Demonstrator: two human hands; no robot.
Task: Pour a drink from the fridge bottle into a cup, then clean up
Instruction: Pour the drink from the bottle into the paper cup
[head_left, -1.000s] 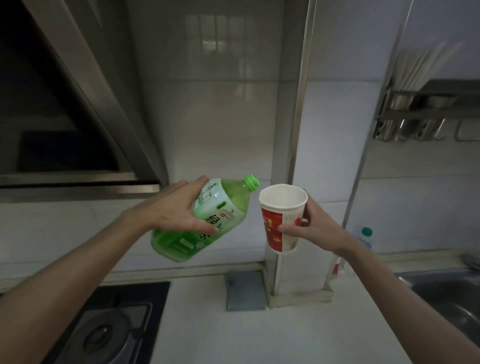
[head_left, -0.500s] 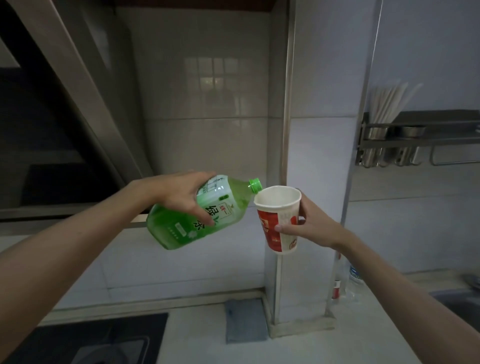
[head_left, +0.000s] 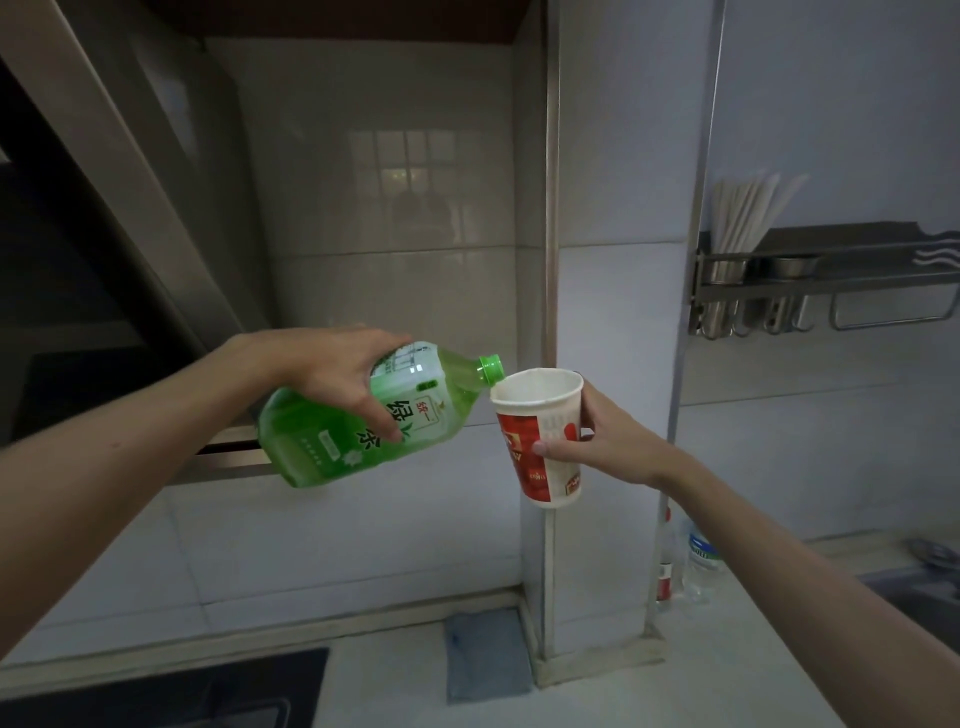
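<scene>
A green tea bottle (head_left: 415, 410) with a white label is gripped from above by my left hand (head_left: 332, 371), tilted so its green-capped mouth (head_left: 490, 368) points right and touches the cup's rim. My right hand (head_left: 605, 444) holds a red and white paper cup (head_left: 543, 436) upright, fingers wrapped around its right side and thumb on its front. Both are held up in the air in front of the tiled wall, well above the counter. The cap is on the bottle, and no liquid is seen flowing.
Under my arms runs a pale counter (head_left: 649, 696) with a grey cloth (head_left: 485, 654) at the wall's foot. A black hob (head_left: 171, 693) lies lower left, a range hood (head_left: 104, 171) upper left. Small bottles (head_left: 698, 561) stand by the pillar. A utensil rack (head_left: 821, 275) hangs right, above a sink (head_left: 930, 597).
The bottle has tipped further toward level and its capped mouth has come up against the cup's rim. Both hands sit higher above the counter, and my view has tilted upward.
</scene>
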